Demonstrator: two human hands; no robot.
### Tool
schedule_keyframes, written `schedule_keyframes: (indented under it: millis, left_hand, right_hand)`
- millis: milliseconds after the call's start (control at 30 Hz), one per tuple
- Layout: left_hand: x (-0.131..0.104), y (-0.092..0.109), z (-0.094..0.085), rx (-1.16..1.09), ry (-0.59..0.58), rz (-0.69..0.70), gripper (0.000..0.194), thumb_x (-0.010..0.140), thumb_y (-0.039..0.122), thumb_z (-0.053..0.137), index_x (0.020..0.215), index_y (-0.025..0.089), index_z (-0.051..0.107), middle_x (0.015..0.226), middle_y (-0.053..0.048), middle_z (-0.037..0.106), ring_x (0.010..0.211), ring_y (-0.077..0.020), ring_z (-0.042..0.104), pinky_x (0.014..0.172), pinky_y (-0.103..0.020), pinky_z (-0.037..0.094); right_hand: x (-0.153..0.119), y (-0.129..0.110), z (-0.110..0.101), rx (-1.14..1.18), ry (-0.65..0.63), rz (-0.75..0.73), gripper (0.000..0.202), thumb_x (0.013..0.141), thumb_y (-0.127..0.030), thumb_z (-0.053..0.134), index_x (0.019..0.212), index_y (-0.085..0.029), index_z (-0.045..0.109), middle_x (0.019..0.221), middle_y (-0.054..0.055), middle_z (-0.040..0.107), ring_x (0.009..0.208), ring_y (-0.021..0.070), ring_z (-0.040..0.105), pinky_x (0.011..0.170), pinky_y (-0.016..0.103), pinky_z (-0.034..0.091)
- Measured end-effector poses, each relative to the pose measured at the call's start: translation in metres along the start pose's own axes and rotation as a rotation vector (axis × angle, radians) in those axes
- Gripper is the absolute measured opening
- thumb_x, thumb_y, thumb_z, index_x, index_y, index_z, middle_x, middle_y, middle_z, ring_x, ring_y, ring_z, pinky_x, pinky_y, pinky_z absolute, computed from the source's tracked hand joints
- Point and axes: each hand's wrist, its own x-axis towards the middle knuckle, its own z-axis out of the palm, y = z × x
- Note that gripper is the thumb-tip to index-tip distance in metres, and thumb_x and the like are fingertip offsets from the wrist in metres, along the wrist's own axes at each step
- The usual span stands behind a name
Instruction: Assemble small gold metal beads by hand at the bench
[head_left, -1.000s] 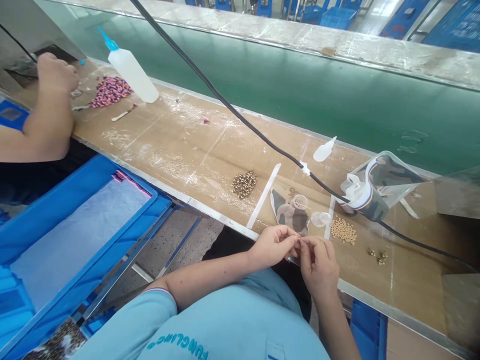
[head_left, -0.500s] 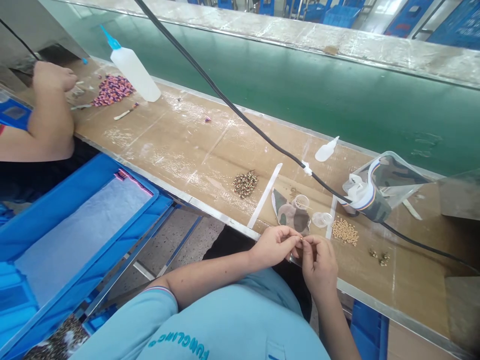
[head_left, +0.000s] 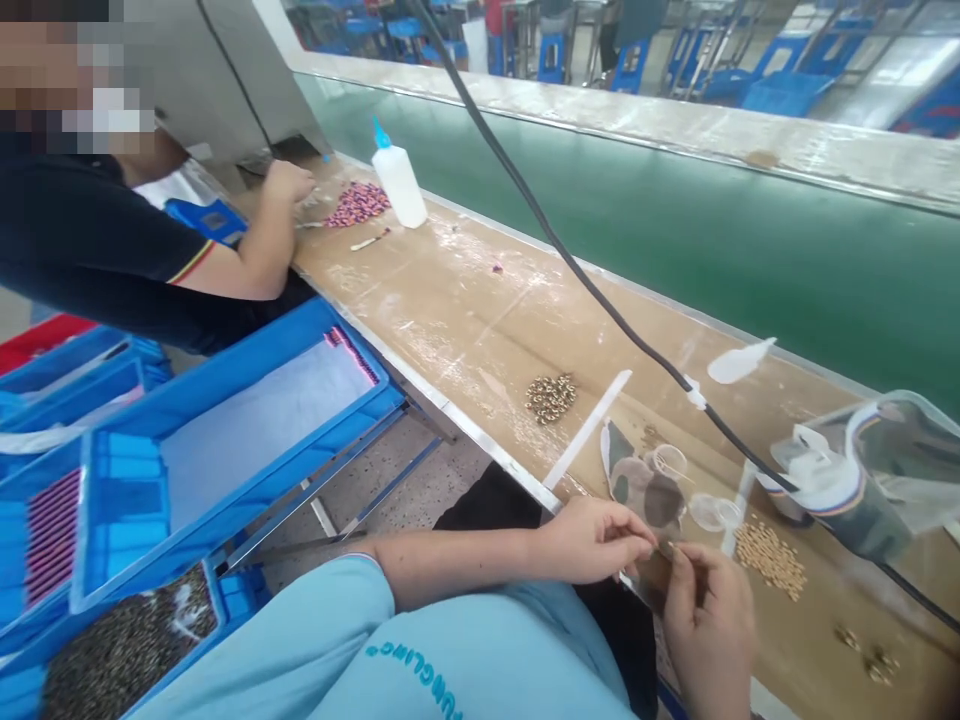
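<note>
My left hand (head_left: 600, 540) is at the table's near edge with its thumb and fingers pinched together. Just right of it, my right hand (head_left: 711, 615) also pinches at the fingertips. Whatever the fingers hold is too small to make out. Beyond them lie a camouflage-patterned piece (head_left: 636, 482), a small clear cup (head_left: 670, 462) and a clear round lid (head_left: 711, 512). A pile of tan beads (head_left: 770, 557) is right of the lid. Several shiny gold pieces (head_left: 879, 664) sit nearer me, and a heap of gold-and-dark pieces (head_left: 551, 398) lies to the left.
A black cable (head_left: 555, 240) hangs across the table. A camouflage pouch (head_left: 862, 490) and white dropper bottle (head_left: 742, 360) are right; a larger bottle (head_left: 401, 185) stands left. A co-worker's hand (head_left: 289, 182) is near pink-and-purple pieces (head_left: 356, 205). A blue tray (head_left: 360, 400) adjoins the table.
My view has turned left, showing more of the co-worker and the blue trays. My hands, close together before, now have a small gap between their fingertips.
</note>
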Motion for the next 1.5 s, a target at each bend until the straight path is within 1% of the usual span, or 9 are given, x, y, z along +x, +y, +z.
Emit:
schedule_keyframes:
  millis: [133,267,400,800,933,1033,1167,1267,1500]
  left_hand:
    - [-0.008,0.016,-0.045,0.48,0.272,0.294,0.015,0.081,0.021,0.053,0.084,0.015,0.066,0.081,-0.006,0.067,0.076,-0.0145,0.06,0.074,-0.027,0.049]
    - [-0.01,0.031,-0.094,0.758,0.594,0.286,0.013,0.08,0.016,0.051,0.081,0.017,0.065,0.08,-0.006,0.065,0.08,-0.0171,0.059,0.078,-0.031,0.048]
    - [-0.005,0.029,-0.112,0.851,0.613,0.275,0.014,0.079,0.011,0.052,0.083,0.017,0.064,0.085,-0.006,0.063,0.084,-0.018,0.059,0.081,-0.032,0.047]
    - [0.002,0.021,-0.11,0.965,0.644,0.441,0.017,0.086,0.018,0.043,0.08,0.017,0.059,0.085,-0.008,0.062,0.085,-0.0199,0.056,0.084,-0.036,0.046]
    - [-0.004,0.028,-0.092,0.662,0.593,0.354,0.013,0.085,0.024,0.046,0.083,0.017,0.057,0.081,-0.005,0.061,0.079,-0.017,0.058,0.079,-0.033,0.048]
    - [-0.003,0.028,-0.061,0.153,0.336,0.157,0.018,0.083,0.031,0.052,0.09,0.016,0.058,0.073,-0.001,0.06,0.063,-0.0116,0.056,0.065,-0.027,0.049]
    - [0.007,0.018,-0.024,-0.335,0.056,-0.03,0.031,0.07,0.039,0.069,0.085,0.012,0.062,0.071,-0.001,0.061,0.063,-0.0098,0.059,0.066,-0.025,0.05]
    - [0.011,0.012,-0.014,-0.444,0.017,-0.06,0.037,0.063,0.041,0.076,0.081,0.011,0.063,0.067,-0.001,0.063,0.062,-0.0093,0.059,0.069,-0.026,0.049]
    - [0.008,0.013,-0.017,-0.466,0.013,-0.061,0.035,0.059,0.038,0.079,0.076,0.012,0.062,0.067,-0.001,0.066,0.065,-0.01,0.062,0.071,-0.026,0.049]
  right_hand:
    - [0.002,0.002,-0.001,-0.025,-0.008,0.026,0.041,0.093,-0.052,0.031,0.078,-0.02,0.052,0.071,0.005,0.055,0.067,0.0181,0.049,0.063,0.031,0.035]
    - [0.005,0.001,-0.003,-0.038,-0.034,0.06,0.044,0.091,-0.057,0.029,0.076,-0.021,0.051,0.069,0.005,0.054,0.066,0.0195,0.048,0.061,0.032,0.034]
    - [0.007,0.003,-0.004,-0.022,-0.048,0.071,0.042,0.091,-0.057,0.03,0.077,-0.023,0.05,0.069,0.005,0.054,0.065,0.0208,0.048,0.06,0.034,0.033]
    - [0.013,0.006,-0.023,-0.044,-0.034,0.056,0.029,0.093,-0.042,0.037,0.08,-0.021,0.051,0.072,0.003,0.054,0.066,0.0164,0.05,0.06,0.028,0.037]
    - [0.026,0.017,-0.039,-0.17,-0.046,0.057,0.033,0.093,-0.045,0.035,0.08,-0.02,0.053,0.074,0.003,0.055,0.064,0.0154,0.05,0.057,0.027,0.036]
    - [0.039,0.022,-0.048,-0.289,-0.079,0.02,0.037,0.094,-0.047,0.031,0.081,-0.02,0.054,0.078,0.005,0.056,0.064,0.0154,0.051,0.052,0.027,0.032]
    - [0.057,0.023,-0.054,-0.414,-0.142,-0.135,0.034,0.096,-0.04,0.03,0.08,-0.021,0.054,0.081,0.005,0.058,0.068,0.0154,0.053,0.052,0.027,0.031]
    - [0.068,0.023,-0.056,-0.438,-0.174,-0.275,0.03,0.096,-0.034,0.032,0.079,-0.02,0.053,0.08,0.006,0.058,0.072,0.0164,0.054,0.06,0.028,0.036]
    - [0.078,0.025,-0.057,-0.557,-0.218,-0.445,0.027,0.095,-0.025,0.034,0.076,-0.019,0.052,0.075,0.005,0.058,0.072,0.0168,0.051,0.068,0.029,0.033]
